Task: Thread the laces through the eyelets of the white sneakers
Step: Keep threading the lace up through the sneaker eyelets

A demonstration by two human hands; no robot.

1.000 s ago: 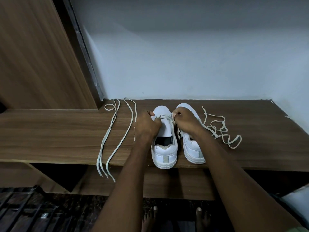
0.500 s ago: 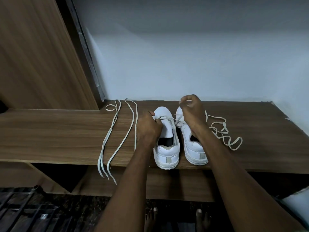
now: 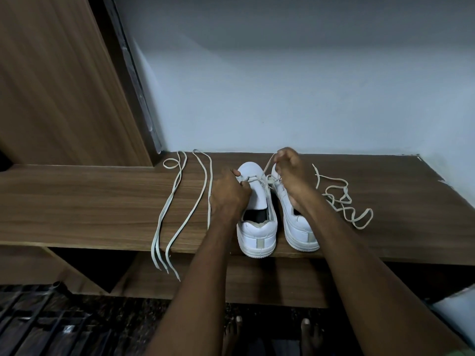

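Dim, cool light, dark vignette at corners, wide-angle bend at edges, slight blur

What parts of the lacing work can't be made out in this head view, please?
- Eyelets of the left sneaker: too small, partly covered by the left hand.
- Right sneaker tongue: hidden under the right hand and wrist.
- Lace tip: hidden inside the right hand's pinch.
- Spare lace ends: hang past the shelf edge.

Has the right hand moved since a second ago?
Yes. The right hand, pinching the lace, has risen from low over the sneakers and away from the person, toward the wall behind the shelf.
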